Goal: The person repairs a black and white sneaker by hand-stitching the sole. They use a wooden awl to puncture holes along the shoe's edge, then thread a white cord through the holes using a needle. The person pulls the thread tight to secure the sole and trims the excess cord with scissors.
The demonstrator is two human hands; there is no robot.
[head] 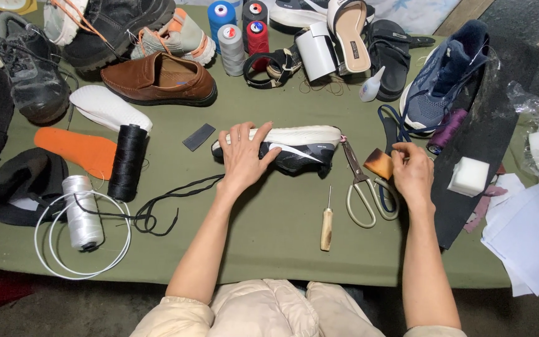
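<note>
A black sneaker with a white sole (pixel 301 146) lies on its side in the middle of the green table (pixel 269 224). My left hand (pixel 242 156) rests flat on its toe end, fingers spread. To the right, my right hand (pixel 412 171) pinches a small brown piece of material (pixel 378 163). A pair of scissors (pixel 364 190) lies between the shoe and my right hand. In front of the sneaker lies an awl with a wooden handle (pixel 327 224).
A black lace (pixel 163 203) trails to the left, near a black thread spool (pixel 127 161), a white spool (pixel 82 212) and an orange insole (pixel 79 150). Shoes, a brown loafer (pixel 160 78) and thread cones crowd the back. A blue sneaker (pixel 447 75), white foam block (pixel 469 176) and papers sit at the right.
</note>
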